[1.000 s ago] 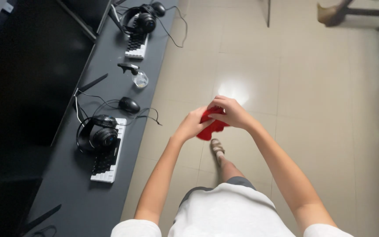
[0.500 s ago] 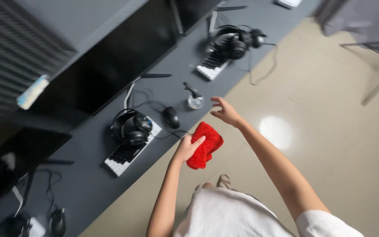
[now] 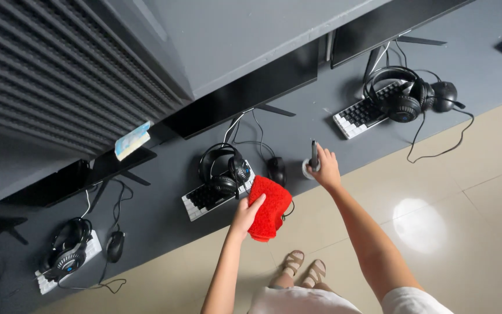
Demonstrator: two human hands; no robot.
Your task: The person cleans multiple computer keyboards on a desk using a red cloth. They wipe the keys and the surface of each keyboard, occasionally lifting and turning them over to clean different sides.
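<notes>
Two hands over the front edge of a long dark grey desk [image 3: 164, 215], matte and smooth. Left hand [image 3: 246, 214] is closed on a red cloth [image 3: 269, 209]: coarse, nubbly weave, bunched, hanging limp past the desk's front edge just beside a white keyboard [image 3: 204, 200]. Right hand [image 3: 325, 168] wraps a slim dark spray bottle [image 3: 314, 154], upright, fingers curled round it, at the front edge beside a black mouse [image 3: 276, 170]; a small pale round base shows at the hand.

Black padded headphones [image 3: 223, 170] lie on the keyboard, cables trailing. A second keyboard with headphones [image 3: 403, 96] sits toward the desk's right end, a third set [image 3: 68, 256] toward the left end. Black glossy monitors [image 3: 245, 93] line the back edge. Floor of pale glossy tile [image 3: 466, 192].

Change from half a second ago: right hand was open in the air short of the bottle, now grips it. Cloth was held lower over the floor, now raised to the desk edge. View has swung nearer the desk.
</notes>
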